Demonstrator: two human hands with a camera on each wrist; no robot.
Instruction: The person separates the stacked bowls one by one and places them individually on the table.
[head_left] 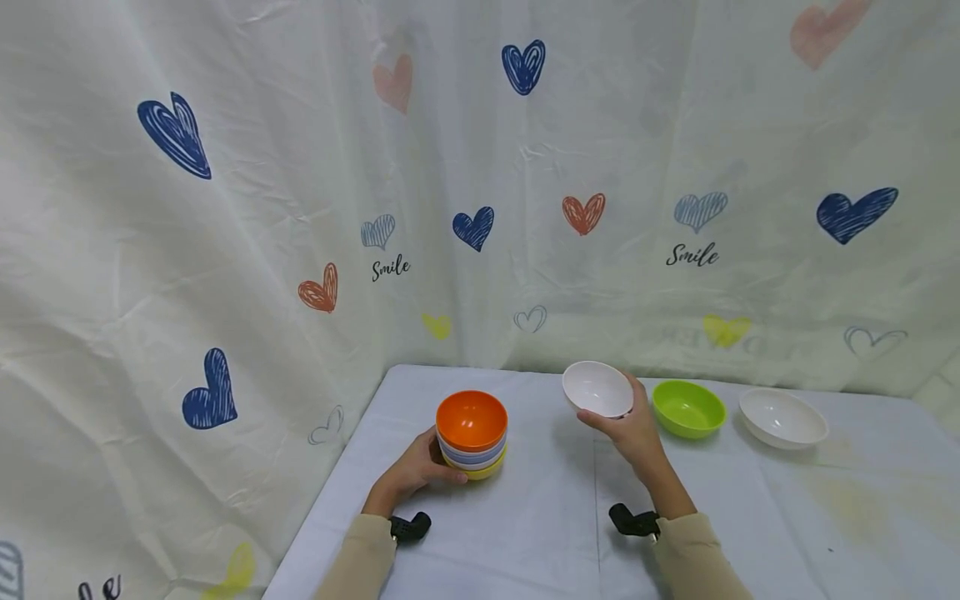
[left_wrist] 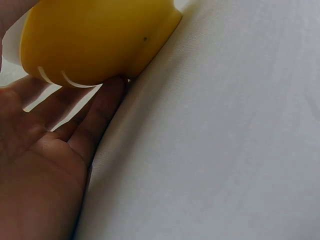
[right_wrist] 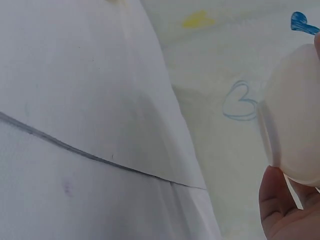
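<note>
A stack of bowls stands on the left part of the table, with an orange bowl on top, pale and bluish bowls in the middle and a yellow bowl at the bottom. My left hand grips this stack low on its left side, fingers and thumb curved round it. Above the table, my right hand holds a white bowl by its right side, tilted so its inside faces the head camera. In the right wrist view the bowl's pale outside and foot show beside the fingers.
Right of the held bowl a green bowl rests on the table, and past it another white bowl. A white cloth with a crease covers the table. Behind hangs a curtain printed with hearts.
</note>
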